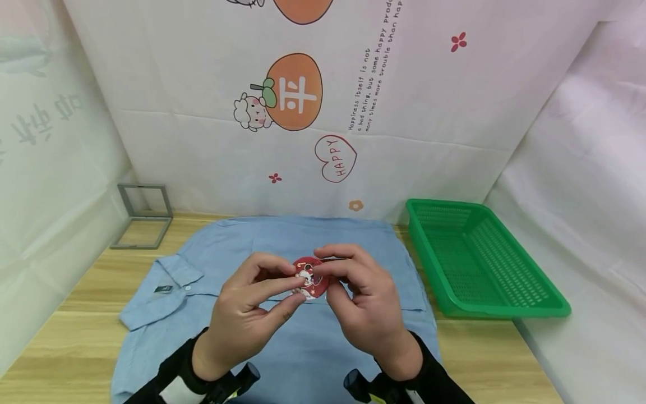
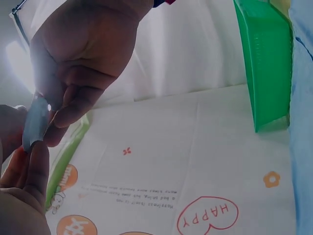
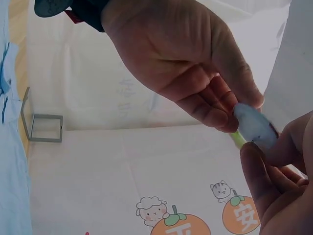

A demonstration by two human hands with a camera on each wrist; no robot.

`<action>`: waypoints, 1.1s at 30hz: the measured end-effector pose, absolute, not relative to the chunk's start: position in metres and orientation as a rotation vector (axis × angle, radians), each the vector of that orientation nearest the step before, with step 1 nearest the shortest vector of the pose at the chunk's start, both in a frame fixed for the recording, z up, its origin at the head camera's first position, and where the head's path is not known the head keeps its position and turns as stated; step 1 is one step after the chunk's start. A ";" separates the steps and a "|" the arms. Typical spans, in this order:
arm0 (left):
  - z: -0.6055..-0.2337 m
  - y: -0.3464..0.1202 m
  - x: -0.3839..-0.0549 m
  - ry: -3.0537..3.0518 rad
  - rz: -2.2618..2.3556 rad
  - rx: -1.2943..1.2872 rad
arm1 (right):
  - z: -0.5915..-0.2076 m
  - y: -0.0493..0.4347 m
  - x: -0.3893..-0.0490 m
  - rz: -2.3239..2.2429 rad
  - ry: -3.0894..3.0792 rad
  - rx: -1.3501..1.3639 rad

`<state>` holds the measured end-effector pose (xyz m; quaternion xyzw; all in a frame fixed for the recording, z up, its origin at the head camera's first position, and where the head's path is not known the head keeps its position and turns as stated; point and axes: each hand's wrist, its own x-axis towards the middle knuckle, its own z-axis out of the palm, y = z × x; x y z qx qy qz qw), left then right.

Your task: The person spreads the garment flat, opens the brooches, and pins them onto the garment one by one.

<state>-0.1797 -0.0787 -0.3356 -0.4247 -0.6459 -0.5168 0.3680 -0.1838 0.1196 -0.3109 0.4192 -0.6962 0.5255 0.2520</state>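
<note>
In the head view a round red badge [image 1: 314,289] with a white cartoon figure is held between both hands over a blue shirt [image 1: 303,336]. My left hand [image 1: 249,306] pinches its left edge between thumb and fingers. From the other side my right hand [image 1: 365,303] grips the right edge, its forefinger lying across the printed face. Both wrist views show the badge's pale, shiny back [image 2: 36,122], tilted, with fingertips of both hands at its rim. The shirt lies spread on the wooden table, its collar toward the left, with a dark label inside.
A green plastic basket [image 1: 497,311] with perforated walls stands right of the shirt. At the back left is a grey metal frame stand [image 1: 164,230]. White printed cloth [image 1: 212,151] hangs behind the table and at both sides.
</note>
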 end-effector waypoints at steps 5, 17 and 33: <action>-0.340 -0.078 -0.179 -1.732 -1.341 -0.957 | -0.312 0.118 -0.182 1.564 -1.943 1.120; -0.338 -0.074 -0.181 -1.662 -1.381 -1.073 | -0.316 0.117 -0.187 1.526 -1.939 1.099; -0.339 -0.079 -0.185 -1.560 -1.365 -1.114 | -0.321 0.114 -0.187 1.651 -1.944 1.114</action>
